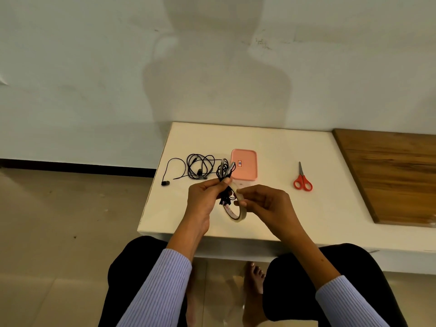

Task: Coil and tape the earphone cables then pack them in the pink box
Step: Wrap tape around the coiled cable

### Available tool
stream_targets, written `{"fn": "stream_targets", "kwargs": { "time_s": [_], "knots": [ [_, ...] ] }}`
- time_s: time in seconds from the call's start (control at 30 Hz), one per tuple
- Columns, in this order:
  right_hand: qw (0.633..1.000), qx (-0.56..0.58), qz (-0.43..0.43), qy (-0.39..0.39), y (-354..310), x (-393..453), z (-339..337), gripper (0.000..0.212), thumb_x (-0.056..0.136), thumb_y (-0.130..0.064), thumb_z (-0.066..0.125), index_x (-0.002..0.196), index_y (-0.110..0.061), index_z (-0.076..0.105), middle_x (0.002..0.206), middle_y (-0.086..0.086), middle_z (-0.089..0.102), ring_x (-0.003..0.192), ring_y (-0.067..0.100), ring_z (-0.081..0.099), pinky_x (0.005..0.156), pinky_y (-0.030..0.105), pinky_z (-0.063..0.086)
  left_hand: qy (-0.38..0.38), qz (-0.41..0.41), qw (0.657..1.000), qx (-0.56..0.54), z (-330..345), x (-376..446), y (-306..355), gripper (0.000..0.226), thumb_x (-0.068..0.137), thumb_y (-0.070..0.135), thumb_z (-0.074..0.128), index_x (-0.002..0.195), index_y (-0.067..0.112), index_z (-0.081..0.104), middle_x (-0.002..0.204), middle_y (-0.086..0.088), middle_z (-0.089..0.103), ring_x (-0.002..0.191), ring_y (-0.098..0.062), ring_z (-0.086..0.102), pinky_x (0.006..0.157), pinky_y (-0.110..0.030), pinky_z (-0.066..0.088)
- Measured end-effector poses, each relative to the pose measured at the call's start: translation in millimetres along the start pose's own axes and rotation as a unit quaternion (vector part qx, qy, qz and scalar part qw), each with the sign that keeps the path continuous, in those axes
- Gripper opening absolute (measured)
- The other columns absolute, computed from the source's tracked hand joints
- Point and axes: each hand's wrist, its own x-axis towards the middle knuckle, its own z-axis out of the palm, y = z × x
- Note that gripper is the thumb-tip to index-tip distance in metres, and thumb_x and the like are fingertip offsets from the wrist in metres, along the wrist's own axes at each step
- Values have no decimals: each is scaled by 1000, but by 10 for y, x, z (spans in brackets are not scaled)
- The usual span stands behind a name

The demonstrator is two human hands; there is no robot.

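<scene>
Nearest: left hand [207,197] pinches a coiled earphone cable [225,182], thumb on top, the loops sticking up past the fingers and the tail ends hanging below. Right hand [262,199] grips the tape roll [236,210] by its rim, fingertips curled on the outer edge; the roll sits right against the coil, upright-ish. Can't tell if a tape end is already lifted.

Handling guess: the coil is light, limp and springy, so the loops will splay the moment the pinch loosens. Hold it at the waist where all strands cross, not at a single loop. Tape is thin and sticky, likely to fold on itself; keep the free end short and wrap it across the pinch point.

Further back on the white table [271,215]: a second earphone cable [200,169], uncoiled, loose tangle with one bud flung out left. Same stuff, will snag, so lift it by the bundle and don't drag by the bud or plug.

Just right of it, the pink box [244,167], lid on, nothing packed yet by the look of it. Smooth plastic, rigid, light; probably needs one hand steadying the base to pop the lid.

Red scissors [302,179] well apart to the right, untouched. Wooden board [389,175] at far right.
</scene>
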Motion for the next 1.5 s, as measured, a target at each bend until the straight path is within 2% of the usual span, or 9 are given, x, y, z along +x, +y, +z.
{"fn": "stream_targets", "kwargs": {
  "time_s": [0.17,0.3,0.53,0.73,0.83,0.97,1.17,1.33,1.5],
  "knots": [
    [1000,-6,-15,15,19,1,-2,13,83,-2,66,93,-7,71,88,4,74,82,12,71,76,22,56,7,-24,1000,-13,-7,-2,28,18,81,10,71,97,3,71,82,-8,72,62,-2,68,53,-7,47],
    [982,-165,-90,22,52,-16,38,13,85,-4,65,92,-11,72,83,-7,71,73,7,67,71,15,51,16,-39,999,-15,-6,-3,26,18,81,9,71,97,2,71,78,-6,71,58,-1,67,52,-8,48],
    [935,-308,-175,6,96,17,135,8,87,-2,58,92,-9,60,91,6,63,70,24,60,62,37,54,26,-60,998,-23,-27,19,33,22,81,11,71,100,1,70,79,-6,70,69,-9,64,67,-18,48],
    [922,-345,-177,11,-46,-51,23,8,86,-6,63,93,-11,60,120,6,55,108,23,56,73,27,54,-3,-109,994,5,-133,111,75,26,81,26,72,104,14,69,97,-6,71,97,-19,63,86,-38,41],
    [937,-312,-156,6,-144,-21,-40,7,91,-10,56,97,-12,60,114,3,58,109,19,54,80,21,45,-55,-143,987,38,-150,113,107,28,83,33,68,108,19,67,109,-6,67,110,-23,58,90,-42,36],
    [942,-312,-124,-24,-341,48,-147,10,94,-16,53,100,-14,60,106,1,61,95,17,57,83,30,49,-94,-141,980,104,-203,-5,271,10,87,33,63,93,27,68,106,-2,68,108,-20,59,103,-50,24],
    [922,-364,-122,-56,-742,133,-304,12,93,-15,53,101,-12,62,107,3,63,96,19,59,84,34,50,-72,5,986,150,-263,-204,601,23,88,23,64,107,12,69,113,-6,67,103,-19,57,99,-33,33],
    [914,-381,-119,-71,-981,177,-361,11,93,-18,53,97,-15,63,100,1,63,92,19,58,81,35,49,-195,97,961,170,-264,-411,813,24,89,26,59,103,13,73,108,4,72,109,0,59,92,-17,33],
    [900,-414,-114,-74,-1160,145,-370,14,95,-21,50,100,-14,61,102,1,62,93,19,57,79,35,48,-273,111,944,150,-187,-594,871,27,86,23,58,106,10,70,110,-3,71,109,-10,62,99,-23,35]
  ]
}}
